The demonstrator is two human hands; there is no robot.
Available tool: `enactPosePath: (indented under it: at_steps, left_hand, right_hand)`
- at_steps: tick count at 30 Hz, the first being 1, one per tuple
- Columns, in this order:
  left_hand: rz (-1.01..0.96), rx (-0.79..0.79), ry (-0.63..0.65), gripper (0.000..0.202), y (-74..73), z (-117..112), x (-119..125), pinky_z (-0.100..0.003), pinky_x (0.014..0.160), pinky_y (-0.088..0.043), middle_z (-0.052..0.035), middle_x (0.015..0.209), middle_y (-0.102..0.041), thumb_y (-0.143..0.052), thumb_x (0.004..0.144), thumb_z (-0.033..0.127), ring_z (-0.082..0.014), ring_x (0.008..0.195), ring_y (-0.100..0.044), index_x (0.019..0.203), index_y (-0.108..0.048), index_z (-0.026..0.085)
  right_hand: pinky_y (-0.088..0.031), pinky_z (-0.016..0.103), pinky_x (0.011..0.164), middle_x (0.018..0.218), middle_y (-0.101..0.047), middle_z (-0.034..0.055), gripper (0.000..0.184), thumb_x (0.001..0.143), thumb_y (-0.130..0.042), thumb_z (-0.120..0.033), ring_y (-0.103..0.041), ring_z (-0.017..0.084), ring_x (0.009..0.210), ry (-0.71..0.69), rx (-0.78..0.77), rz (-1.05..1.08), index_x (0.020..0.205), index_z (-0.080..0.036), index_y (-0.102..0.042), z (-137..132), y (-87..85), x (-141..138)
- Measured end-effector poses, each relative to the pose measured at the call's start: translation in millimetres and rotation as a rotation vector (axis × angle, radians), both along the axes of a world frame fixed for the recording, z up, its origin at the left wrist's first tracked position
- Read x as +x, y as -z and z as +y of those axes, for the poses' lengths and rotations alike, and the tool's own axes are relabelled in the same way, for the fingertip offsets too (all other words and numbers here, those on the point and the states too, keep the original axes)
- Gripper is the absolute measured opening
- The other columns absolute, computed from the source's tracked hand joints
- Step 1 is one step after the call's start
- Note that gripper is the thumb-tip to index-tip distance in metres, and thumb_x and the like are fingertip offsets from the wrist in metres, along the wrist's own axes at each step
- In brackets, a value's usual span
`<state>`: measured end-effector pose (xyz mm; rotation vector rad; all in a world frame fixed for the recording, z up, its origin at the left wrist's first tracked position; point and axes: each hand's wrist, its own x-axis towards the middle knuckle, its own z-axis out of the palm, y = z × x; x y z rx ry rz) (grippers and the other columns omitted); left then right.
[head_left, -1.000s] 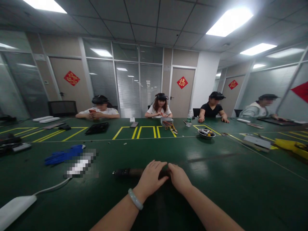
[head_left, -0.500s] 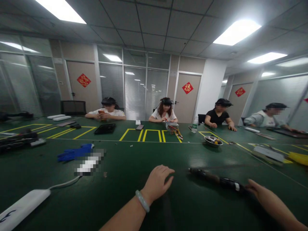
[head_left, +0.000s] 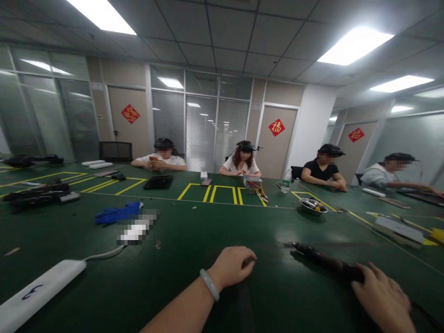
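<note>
My left hand (head_left: 233, 265), with a pale bracelet at the wrist, rests on the green table (head_left: 194, 240) with its fingers curled down onto the surface. Whether anything small lies under the fingertips I cannot tell. My right hand (head_left: 383, 296) at the lower right is closed round the near end of a long dark rod-shaped tool (head_left: 326, 260). The tool lies on the table and points away to the left.
A white power strip (head_left: 38, 291) with its cable lies at lower left, blue gloves (head_left: 118, 213) beyond it. A metal bowl (head_left: 314, 206), a water bottle (head_left: 286, 181), black trays and other items sit further off. Several people sit along the far side.
Both hands were together on the dark tool in front of me. My right hand has carried it off to the right, while my left hand stayed at the centre. The view shifted left.
</note>
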<state>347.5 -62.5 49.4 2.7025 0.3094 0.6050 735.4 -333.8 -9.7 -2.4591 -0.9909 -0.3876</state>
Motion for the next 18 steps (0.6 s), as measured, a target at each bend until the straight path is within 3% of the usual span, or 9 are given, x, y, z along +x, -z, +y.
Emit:
enactPosePath:
  at_steps: [1, 4, 7, 9, 12, 18]
  left_hand:
    - [0.029, -0.003, -0.002, 0.024, 0.7, 1, 0, -0.025, 0.068, -0.043, 0.0011, 0.088, -0.066, -0.049, 0.092, 0.034, -0.0144, 0.078, -0.06, 0.111, -0.062, 0.027]
    - [0.125, -0.019, 0.02, 0.026, 5.0, 3, 0, -0.024, 0.062, -0.041, 0.0029, 0.079, -0.065, -0.051, 0.091, 0.037, -0.0139, 0.069, -0.06, 0.113, -0.06, 0.028]
    - [0.166, -0.021, 0.046, 0.022, 11.5, 7, 0, -0.024, 0.064, -0.041, 0.0027, 0.08, -0.066, -0.05, 0.091, 0.036, -0.0149, 0.072, -0.061, 0.108, -0.061, 0.028]
    - [0.148, -0.013, 0.03, 0.022, 15.5, 9, 1, -0.025, 0.068, -0.042, 0.0006, 0.086, -0.067, -0.044, 0.093, 0.036, -0.0162, 0.076, -0.062, 0.1, -0.062, 0.025]
    - [0.144, -0.033, 0.014, 0.032, 19.3, 13, 3, -0.026, 0.07, -0.042, -0.0019, 0.09, -0.068, -0.037, 0.096, 0.041, -0.0174, 0.08, -0.062, 0.09, -0.062, 0.022]
    - [0.206, -0.093, 0.01, 0.039, 19.8, 12, 5, -0.027, 0.072, -0.043, -0.0032, 0.092, -0.068, -0.039, 0.094, 0.054, -0.0194, 0.083, -0.063, 0.092, -0.061, 0.022]
  right_hand:
    - [-0.029, 0.061, 0.101, 0.138, -0.046, 0.0214, 0.061, 0.068, -0.049, -0.049, -0.043, 0.046, 0.125, -0.002, -0.053, -0.024, 0.122, -0.021, -0.058, 20, -4.9, -25]
    - [-0.027, 0.044, 0.112, 0.146, -0.041, 0.0092, 0.061, 0.081, -0.044, -0.051, -0.039, 0.029, 0.133, -0.378, -0.207, 0.071, 0.133, -0.021, -0.051, 81, -22.0, -112]
    - [-0.022, 0.04, 0.115, 0.153, -0.031, 0.0032, 0.063, 0.085, -0.045, -0.054, -0.028, 0.023, 0.14, -0.634, -0.295, 0.171, 0.141, -0.024, -0.042, 130, -30.1, -190]
    - [-0.016, 0.04, 0.117, 0.155, -0.023, 0.0022, 0.066, 0.089, -0.042, -0.054, -0.019, 0.022, 0.143, -0.785, -0.342, 0.176, 0.147, -0.024, -0.032, 149, -27.2, -225]
    - [-0.007, 0.043, 0.118, 0.157, -0.015, 0.0029, 0.066, 0.093, -0.034, -0.054, -0.011, 0.022, 0.145, -0.854, -0.376, 0.138, 0.15, -0.023, -0.021, 161, -18.1, -248]
    - [-0.006, 0.042, 0.118, 0.157, -0.014, 0.0, 0.063, 0.094, -0.034, -0.05, -0.011, 0.021, 0.145, -0.865, -0.371, 0.115, 0.151, -0.028, -0.017, 161, -15.4, -243]
